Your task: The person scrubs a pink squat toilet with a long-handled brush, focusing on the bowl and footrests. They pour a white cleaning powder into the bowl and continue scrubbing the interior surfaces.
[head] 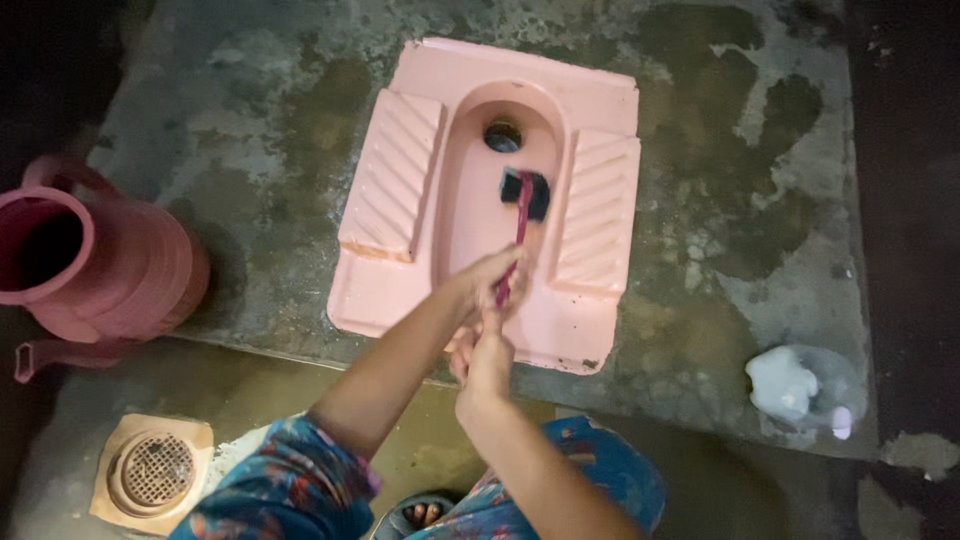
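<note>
Nearest to my view, at the bottom of the frame, I am seeing blue patterned clothing [290, 485] and a sandalled foot [420, 515] below my two forearms. I am closing my left hand [490, 280] around the dark red handle of a toilet brush [521, 215], gripping it low on the shaft. My right hand [485, 355] is sitting just under the left, fingers curled narrow; whether it is clasping the end of the handle I cannot tell. The brush's black head is pressing on the inside of the bowl of a pink squat toilet pan [600, 100], just below the drain hole [503, 136], in the upper middle of the frame. Ribbed footrests are flanking the bowl on either side. The pan is sitting on a wet, stained concrete platform [250, 130]. At the left edge a dark pink plastic jug [110, 265] is standing. A round floor drain [152, 472] is lying in the lower left corner, and a crumpled whitish plastic bag [800, 388] is lying at the lower right.
</note>
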